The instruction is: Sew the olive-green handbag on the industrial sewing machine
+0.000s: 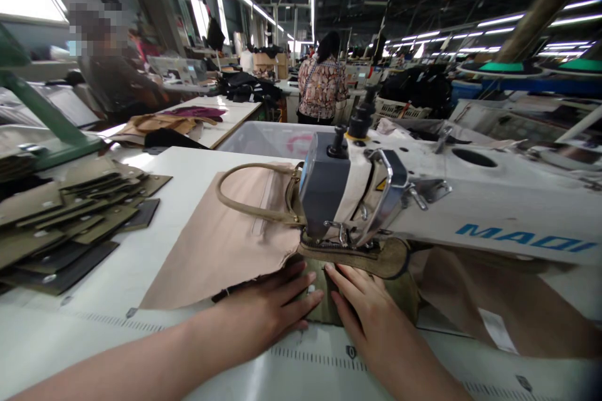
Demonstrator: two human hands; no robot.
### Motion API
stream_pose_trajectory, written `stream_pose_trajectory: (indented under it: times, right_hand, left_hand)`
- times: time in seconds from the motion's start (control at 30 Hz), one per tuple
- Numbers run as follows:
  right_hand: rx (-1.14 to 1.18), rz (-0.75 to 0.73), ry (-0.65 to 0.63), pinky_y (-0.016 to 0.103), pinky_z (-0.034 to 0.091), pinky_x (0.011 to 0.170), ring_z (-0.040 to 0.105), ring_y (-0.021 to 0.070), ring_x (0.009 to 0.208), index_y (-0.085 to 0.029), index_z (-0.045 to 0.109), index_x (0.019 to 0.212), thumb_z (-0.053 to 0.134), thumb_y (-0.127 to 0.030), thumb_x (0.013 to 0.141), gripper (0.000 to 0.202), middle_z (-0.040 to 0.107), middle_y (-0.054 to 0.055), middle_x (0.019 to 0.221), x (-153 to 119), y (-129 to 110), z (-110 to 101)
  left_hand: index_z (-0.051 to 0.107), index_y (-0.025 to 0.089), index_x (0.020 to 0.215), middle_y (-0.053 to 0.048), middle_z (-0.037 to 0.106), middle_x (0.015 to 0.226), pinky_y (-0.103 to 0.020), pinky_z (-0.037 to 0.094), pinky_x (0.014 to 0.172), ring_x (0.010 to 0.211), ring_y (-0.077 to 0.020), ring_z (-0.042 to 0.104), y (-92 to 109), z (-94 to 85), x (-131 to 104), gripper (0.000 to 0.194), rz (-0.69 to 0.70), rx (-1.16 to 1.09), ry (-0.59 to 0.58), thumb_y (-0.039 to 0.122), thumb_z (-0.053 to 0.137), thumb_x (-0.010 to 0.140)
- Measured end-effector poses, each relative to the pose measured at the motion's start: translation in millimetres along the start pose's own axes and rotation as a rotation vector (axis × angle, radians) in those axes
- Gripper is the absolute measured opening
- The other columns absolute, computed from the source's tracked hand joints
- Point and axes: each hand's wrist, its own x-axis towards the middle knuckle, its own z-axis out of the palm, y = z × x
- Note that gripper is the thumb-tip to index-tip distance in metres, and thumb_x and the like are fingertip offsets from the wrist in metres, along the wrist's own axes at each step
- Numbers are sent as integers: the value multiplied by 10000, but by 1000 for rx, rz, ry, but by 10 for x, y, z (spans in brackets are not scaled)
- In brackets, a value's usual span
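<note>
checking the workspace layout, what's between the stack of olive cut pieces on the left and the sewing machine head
In the head view, the beige bag panel with its looped handle lies between the stack of olive cut pieces and the sewing machine head, on the white table.

Both hands press flat on the olive fabric (324, 301) under the sewing machine (423, 213): left hand (268, 310) at seven o'clock, right hand (371, 319) at five. A tan bag (226, 238) lies at ten o'clock.

This is a big sewing factory. A sewing machine (423, 213) sits at 3 o'clock, cut pieces (61, 219) at 9, workers at 12.
</note>
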Motion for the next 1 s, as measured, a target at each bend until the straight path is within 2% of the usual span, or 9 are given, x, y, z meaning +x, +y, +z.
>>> stream_pose_trajectory:
  times: [0.17, 0.3, 0.5, 0.63, 0.77, 0.87, 0.93, 1.0]
  right_hand:
    - [-13, -22, 35, 600, 612, 829, 720, 291, 997, -108, 612, 1263, 337, -193, 1017, 379, 716, 176, 1095, 12, -28, -37]
    - [-19, -38, 80, 559, 642, 757, 729, 282, 961, -125, 627, 1220, 347, -179, 1003, 359, 732, 156, 1055, 34, -33, -48]
    - [55, -6, 34, 515, 642, 772, 697, 299, 1061, -136, 599, 1285, 372, -159, 993, 371, 707, 129, 1187, 150, 51, -23]
    - [75, 32, -5, 451, 624, 797, 703, 272, 1008, -144, 627, 1262, 420, -151, 978, 351, 728, 105, 1143, 230, 120, -16]
    - [2, -14, 88, 449, 600, 771, 711, 268, 833, -139, 708, 1106, 442, -145, 960, 303, 754, 110, 963, 307, 205, 33]
    - [-41, -34, 145, 475, 579, 719, 689, 294, 731, -134, 743, 943, 416, -164, 963, 329, 738, 135, 828, 359, 262, 74]
    - [-56, -39, 154, 468, 571, 714, 675, 285, 700, -127, 748, 943, 423, -173, 965, 329, 740, 149, 857, 377, 279, 85]
    - [-56, -23, 148, 466, 574, 764, 677, 271, 730, -121, 746, 986, 441, -176, 964, 310, 746, 157, 958, 377, 273, 85]
  left_hand:
    - [625, 194, 1322, -80, 652, 1374, -390, 538, 1074, 1309, -281, 587, -3, 115, -30, 391, -7, 0, 122, 373, 377, 1079]
    - [650, 204, 1284, -61, 679, 1337, -378, 561, 1042, 1260, -265, 628, -31, 99, -14, 378, -8, -4, 143, 370, 380, 1079]
    - [647, 171, 1266, -84, 699, 1304, -348, 512, 1085, 1256, -223, 631, -134, 61, 82, 386, 33, 49, 167, 347, 353, 1087]
    - [622, 158, 1316, -83, 677, 1342, -317, 443, 1143, 1298, -202, 596, -214, 68, 129, 380, 39, 84, 69, 338, 380, 1084]
    - [602, 196, 1360, -86, 655, 1372, -343, 488, 1100, 1252, -235, 633, -312, 93, 172, 375, 5, 101, 53, 357, 432, 1067]
    - [566, 192, 1403, -123, 595, 1439, -370, 510, 1072, 1245, -263, 634, -366, 78, 203, 392, -26, 57, -8, 341, 434, 1065]
    - [561, 196, 1410, -125, 576, 1458, -358, 521, 1056, 1245, -262, 628, -388, 62, 211, 393, -53, -11, -42, 333, 446, 1061]
    - [589, 223, 1384, -106, 582, 1449, -357, 527, 1050, 1241, -262, 622, -404, 58, 204, 369, -83, -114, -20, 327, 449, 1058]
